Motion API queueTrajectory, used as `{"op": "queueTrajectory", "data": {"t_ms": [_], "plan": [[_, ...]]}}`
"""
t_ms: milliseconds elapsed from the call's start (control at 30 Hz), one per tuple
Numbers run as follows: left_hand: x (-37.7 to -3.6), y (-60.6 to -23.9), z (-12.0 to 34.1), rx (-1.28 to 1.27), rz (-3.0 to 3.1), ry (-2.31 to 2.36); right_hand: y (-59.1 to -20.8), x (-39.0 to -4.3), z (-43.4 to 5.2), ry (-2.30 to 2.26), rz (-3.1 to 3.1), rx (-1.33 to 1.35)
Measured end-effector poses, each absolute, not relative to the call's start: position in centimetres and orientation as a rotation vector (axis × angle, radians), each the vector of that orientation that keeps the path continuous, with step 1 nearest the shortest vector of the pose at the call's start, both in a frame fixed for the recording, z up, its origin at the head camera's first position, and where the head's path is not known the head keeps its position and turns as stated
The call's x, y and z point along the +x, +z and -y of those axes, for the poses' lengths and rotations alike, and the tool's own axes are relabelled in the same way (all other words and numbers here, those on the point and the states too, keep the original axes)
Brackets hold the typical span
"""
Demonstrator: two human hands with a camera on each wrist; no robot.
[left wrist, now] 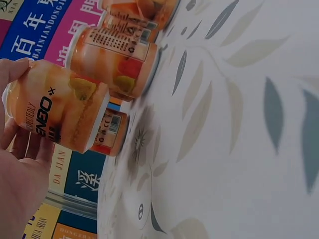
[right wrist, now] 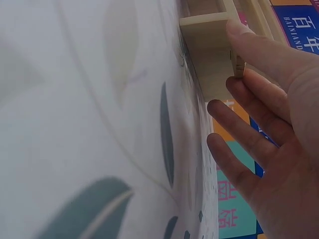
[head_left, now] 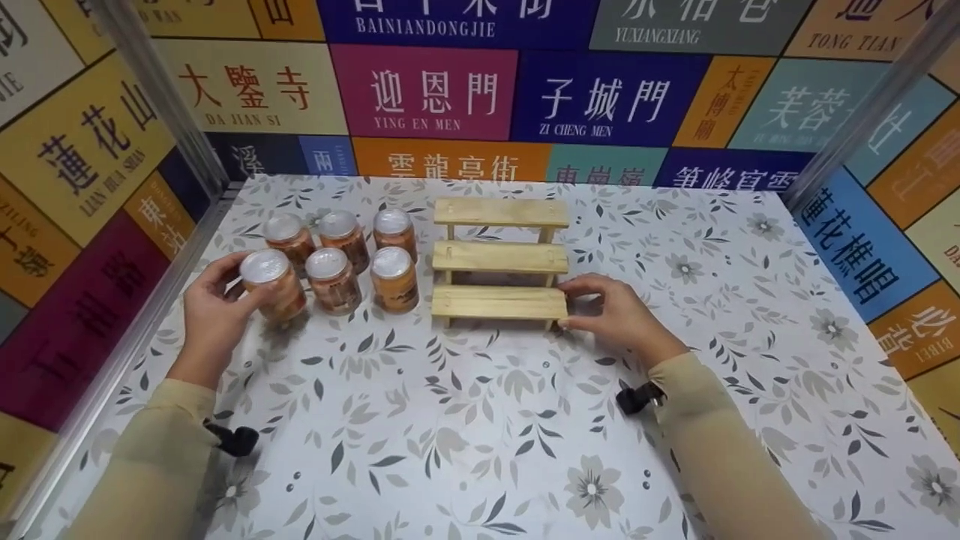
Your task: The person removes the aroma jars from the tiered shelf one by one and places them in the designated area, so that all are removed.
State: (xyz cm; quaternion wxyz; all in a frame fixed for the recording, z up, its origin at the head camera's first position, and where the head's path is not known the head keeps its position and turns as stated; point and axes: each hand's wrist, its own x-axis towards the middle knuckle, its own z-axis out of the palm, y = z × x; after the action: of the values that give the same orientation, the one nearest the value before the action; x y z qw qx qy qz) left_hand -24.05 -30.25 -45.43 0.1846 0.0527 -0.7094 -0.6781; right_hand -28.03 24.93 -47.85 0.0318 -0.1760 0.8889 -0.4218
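Note:
My left hand (head_left: 217,304) grips a fruit can (head_left: 271,285) with a silver lid and an orange label, at the front left of a group of similar cans. In the left wrist view, this can (left wrist: 62,107) is tilted, its base raised off the cloth, with fingers and thumb around its upper part. My right hand (head_left: 611,311) is at the right end of a three-step wooden stand (head_left: 499,301). Seen from the right wrist, the thumb and index finger pinch the end of the stand (right wrist: 207,30), while the other fingers stay extended.
Several other cans (head_left: 334,281) stand in two rows left of the stand. A white cloth with a leaf pattern (head_left: 450,420) covers the table. Panels with street names (head_left: 431,90) rise behind and at both sides, with clear upright edges at the corners.

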Motion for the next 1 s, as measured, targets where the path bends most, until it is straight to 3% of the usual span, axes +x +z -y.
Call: {"op": "queueTrajectory", "data": {"t_ms": [633,1000], "plan": [[-25.5,-47.1,30.6,0.367,2.261,-1.813,-48.1,-28.3,-24.9,-1.267,-2.734,-0.575],[-25.3,-47.1,30.5,0.248,2.260,-1.723,-48.3,-28.2,-25.2,-1.274,-2.737,-0.709]]}}
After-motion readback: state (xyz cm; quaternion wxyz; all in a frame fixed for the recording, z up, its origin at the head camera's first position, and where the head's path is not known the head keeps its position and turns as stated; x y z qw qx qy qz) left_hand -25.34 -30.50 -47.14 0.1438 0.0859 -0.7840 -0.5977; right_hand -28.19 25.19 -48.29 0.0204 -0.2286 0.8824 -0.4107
